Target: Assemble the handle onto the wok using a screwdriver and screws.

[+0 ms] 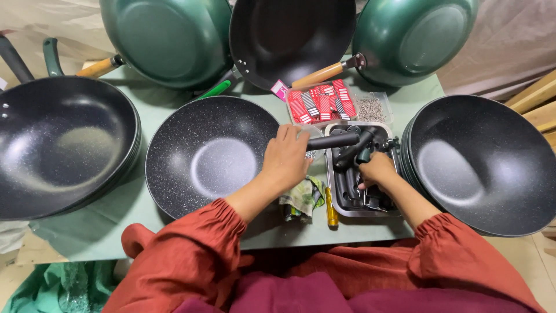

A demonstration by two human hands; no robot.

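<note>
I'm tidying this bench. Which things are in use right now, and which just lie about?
In use: left hand holding black handle at speckled wok; right hand in metal tray.
Lying about: rag, yellow tool, red packets, green woks.

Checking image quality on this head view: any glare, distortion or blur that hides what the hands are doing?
Head view: soft glare patches sit in the middle speckled pan and the right pan stack; wide-angle bending curves the table edge; the left hand and right hand are sharp, though dark handles in the metal tray merge in shadow.
</note>
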